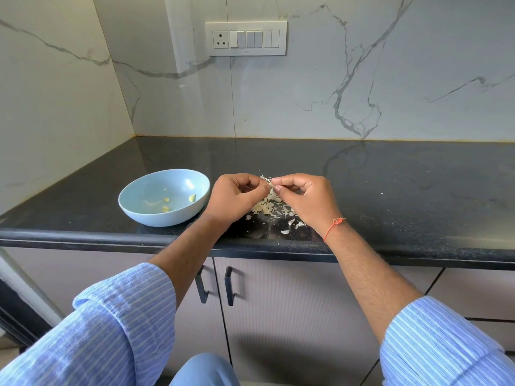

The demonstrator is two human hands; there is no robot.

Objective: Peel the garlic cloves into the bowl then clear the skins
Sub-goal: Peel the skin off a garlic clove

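Garlic clove (268, 181), small and pale with white papery skin flaring off its top, sits pinched between the two hands above the black countertop (390, 190). The left hand (237, 197) has its fingers curled in, thumb and forefinger closed on the clove's left side. The right hand (303, 199) meets it fingertip to fingertip, its thumb and forefinger nipping the skin at the clove's right side, the other fingers folded loosely under. Most of the clove is hidden by the fingers, so how much skin remains on it cannot be told.

Directly below the hands lies a heap of skins (271, 208), thin, dry, off-white flakes, with a few larger curled pieces scattered nearer the counter's front edge. Just left of the left hand stands a light blue bowl (133, 201), upright, holding a few peeled cloves (192, 198): small, yellowish, glossy pieces lying apart from each other on its floor.

An orange thread (333, 228) circles the right wrist. Blue striped sleeves are rolled up both forearms. On the marble wall behind is a white switch plate (245, 38).
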